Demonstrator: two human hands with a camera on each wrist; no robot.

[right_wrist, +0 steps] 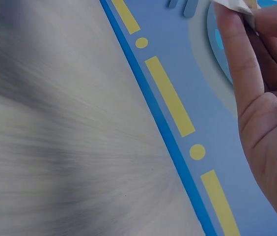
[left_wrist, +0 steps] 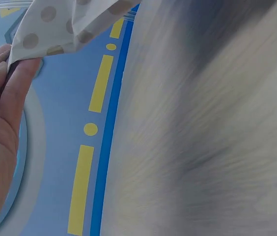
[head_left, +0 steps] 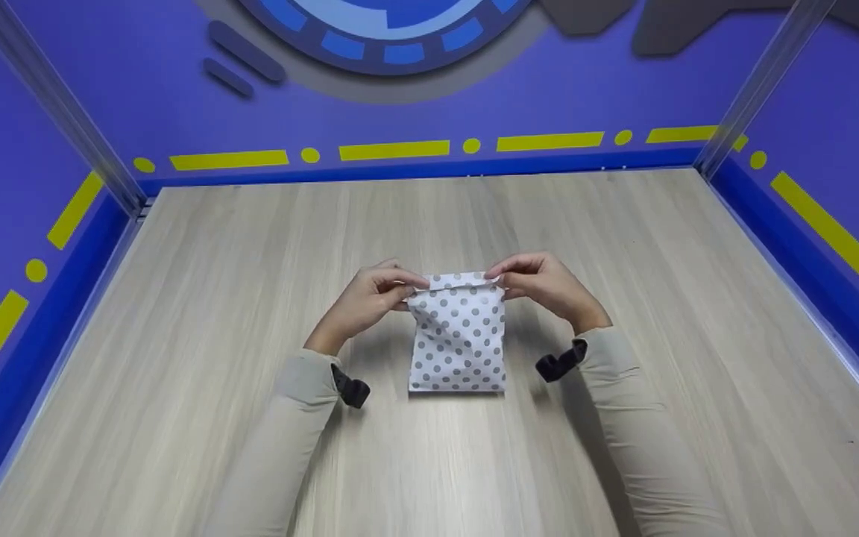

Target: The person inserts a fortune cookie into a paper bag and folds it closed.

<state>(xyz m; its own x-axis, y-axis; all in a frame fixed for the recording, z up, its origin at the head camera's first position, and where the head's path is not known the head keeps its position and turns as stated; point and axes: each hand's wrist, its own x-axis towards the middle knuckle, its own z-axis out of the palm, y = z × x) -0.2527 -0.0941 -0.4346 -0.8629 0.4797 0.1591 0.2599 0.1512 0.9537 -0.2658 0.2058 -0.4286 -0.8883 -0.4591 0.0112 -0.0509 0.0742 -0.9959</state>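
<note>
A white paper bag (head_left: 459,339) with grey polka dots is held above the table in the head view, its top edge folded over. My left hand (head_left: 370,298) pinches the top left corner between thumb and fingers. At the top right corner, my right hand (head_left: 549,287) does the same. The left wrist view has the bag's dotted corner (left_wrist: 55,29) between the fingertips of the left hand (left_wrist: 3,108). Only a small white bit of the bag (right_wrist: 234,5) shows at the fingertips of the right hand (right_wrist: 266,98). What is inside the bag is hidden.
A light wood-grain table (head_left: 250,246) extends around the hands. Blue-purple walls (head_left: 429,112) with yellow dashes enclose its back and sides, with metal posts (head_left: 757,89) at the corners. Black wrist straps (head_left: 351,388) sit at the beige sleeves.
</note>
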